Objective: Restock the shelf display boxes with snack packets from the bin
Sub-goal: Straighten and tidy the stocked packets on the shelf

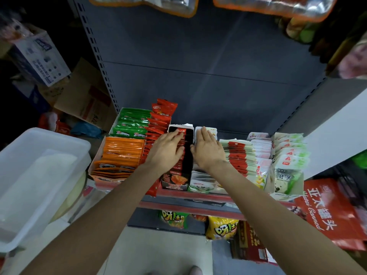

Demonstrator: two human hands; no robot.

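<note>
- While both hands lie flat mid-frame, the left hand [167, 148] presses the black-and-red packets [183, 153], fingers spread.
- Right hand [207, 149], fingers together, pats the white packets [200, 175].
- Looks like tidying; next, reach the bin [29, 175], lower left.

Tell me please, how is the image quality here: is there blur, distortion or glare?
Head view: strong wide-angle distortion bends the shelf uprights outward; the corners are dark and smeared; the hanging bags at the top show glare; the centre is sharper, where both hands, left and right, lie flat on the packets.
</note>
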